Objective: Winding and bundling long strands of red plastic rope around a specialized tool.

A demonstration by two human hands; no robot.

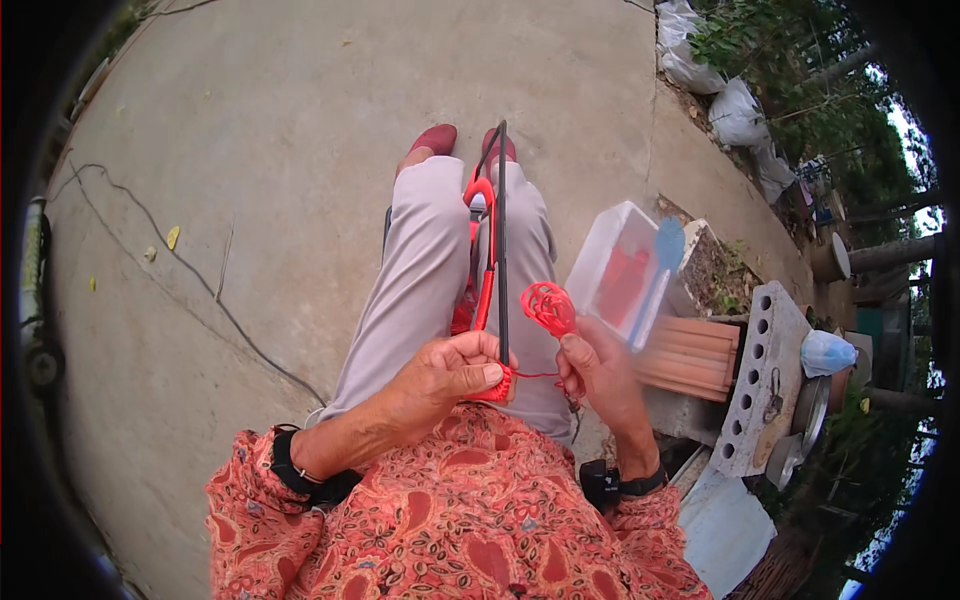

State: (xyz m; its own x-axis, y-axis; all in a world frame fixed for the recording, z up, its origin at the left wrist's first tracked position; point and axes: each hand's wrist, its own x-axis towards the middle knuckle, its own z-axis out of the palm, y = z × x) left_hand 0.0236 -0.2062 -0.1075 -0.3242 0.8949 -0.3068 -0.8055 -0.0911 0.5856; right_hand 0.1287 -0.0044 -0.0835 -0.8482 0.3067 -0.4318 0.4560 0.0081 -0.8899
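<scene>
A long, narrow black frame [503,240] lies along my lap, reaching from my waist toward my shoes. Red cord is wound tightly around its near corner [505,384], and a red covering runs along part of its left side. My left hand [440,378] is closed on that near end, thumb pressed beside the winding. Over my right thigh, my right hand [598,365] pinches a looped bundle of red cord [548,306]. One thin strand stretches between the winding and my right hand. What the frame belongs to, I cannot tell.
To my right stands a white foam box [612,262] with something red inside. Beside it are stacked orange-brown tiles [690,355] and a grey block with holes [755,385]. A dark cable [215,300] crosses the concrete floor on the left. White sacks [738,112] line the far right.
</scene>
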